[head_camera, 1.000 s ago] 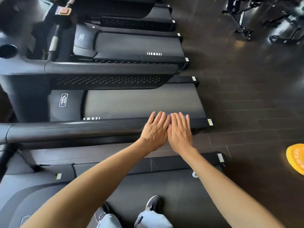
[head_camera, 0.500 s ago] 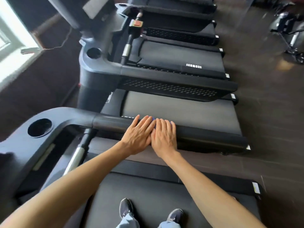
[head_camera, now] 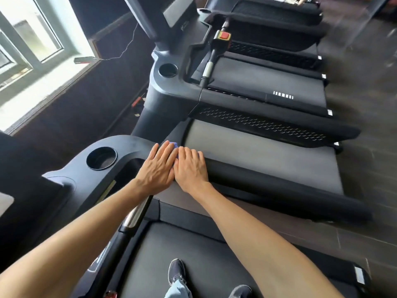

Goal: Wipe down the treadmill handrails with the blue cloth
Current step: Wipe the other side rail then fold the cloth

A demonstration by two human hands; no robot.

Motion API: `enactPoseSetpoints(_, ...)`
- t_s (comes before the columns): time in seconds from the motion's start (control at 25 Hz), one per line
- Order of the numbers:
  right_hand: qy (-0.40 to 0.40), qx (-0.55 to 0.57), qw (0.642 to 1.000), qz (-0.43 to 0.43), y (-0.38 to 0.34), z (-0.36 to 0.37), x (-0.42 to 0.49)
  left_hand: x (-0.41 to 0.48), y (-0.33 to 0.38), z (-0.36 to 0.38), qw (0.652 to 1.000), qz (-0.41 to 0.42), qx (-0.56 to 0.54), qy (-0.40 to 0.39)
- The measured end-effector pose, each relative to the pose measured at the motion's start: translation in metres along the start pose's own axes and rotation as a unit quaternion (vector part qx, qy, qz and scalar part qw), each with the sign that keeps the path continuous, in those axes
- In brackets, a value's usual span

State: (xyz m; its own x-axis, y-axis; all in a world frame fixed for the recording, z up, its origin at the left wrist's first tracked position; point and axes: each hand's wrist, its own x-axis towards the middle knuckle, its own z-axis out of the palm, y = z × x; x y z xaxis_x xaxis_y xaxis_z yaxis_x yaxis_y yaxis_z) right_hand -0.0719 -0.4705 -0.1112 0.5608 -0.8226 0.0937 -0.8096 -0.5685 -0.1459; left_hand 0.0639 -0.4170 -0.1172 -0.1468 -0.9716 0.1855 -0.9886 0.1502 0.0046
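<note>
The nearest treadmill (head_camera: 193, 250) fills the lower frame, and the person stands on its belt in dark shoes (head_camera: 176, 272). The next treadmill (head_camera: 268, 155) lies alongside, with more beyond it and a window (head_camera: 32, 50) at the far left. A thick dark handrail (head_camera: 268, 182) runs between the two belts. Both hands lie flat on its console end, side by side and touching, fingers straight and pressing down: left hand (head_camera: 156, 171), right hand (head_camera: 191, 168). A round cup holder (head_camera: 101, 158) sits near the left hand. The blue cloth (head_camera: 174, 145) is under the hands on the rail, only a scrap showing at the fingertips
</note>
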Motion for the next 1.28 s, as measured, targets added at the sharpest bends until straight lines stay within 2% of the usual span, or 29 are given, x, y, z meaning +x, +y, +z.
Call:
enactPoseSetpoints(0.08, 0.014, -0.008, 1.000, -0.008, 0.019, -0.002, -0.015, 0.004, 0.021, 0.004, 1.000, 0.004, -0.008, 0.009)
enactPoseSetpoints(0.28, 0.044, -0.015, 0.998, 0.036, 0.109, -0.018, -0.074, 0.041, 0.122, 0.006, 0.995, 0.093, -0.011, 0.042)
enactPoseSetpoints(0.56, 0.068, -0.029, 0.989, 0.127, 0.263, -0.051, -0.172, 0.104, 0.284, 0.021, 0.971, 0.240, 0.011, 0.013)
enactPoseSetpoints(0.68, 0.080, -0.039, 0.985, 0.146, 0.327, -0.062, -0.211, 0.126, 0.358, 0.015, 0.966, 0.257, -0.015, 0.014)
enactPoseSetpoints(0.8, 0.089, -0.046, 0.983, 0.151, 0.371, -0.072, -0.234, 0.142, 0.409, 0.017, 0.970, 0.234, -0.048, -0.033)
enactPoseSetpoints(0.92, 0.105, -0.055, 0.980, 0.159, 0.380, -0.075, -0.239, 0.147, 0.420, 0.020, 0.971, 0.226, -0.058, -0.057)
enactPoseSetpoints(1.08, 0.111, -0.061, 0.974, 0.190, 0.354, -0.065, -0.229, 0.142, 0.394, 0.022, 0.968, 0.239, -0.066, -0.024)
enactPoseSetpoints(1.28, 0.095, -0.042, 0.981, 0.163, 0.258, -0.045, -0.172, 0.107, 0.285, 0.021, 0.976, 0.208, -0.067, 0.017)
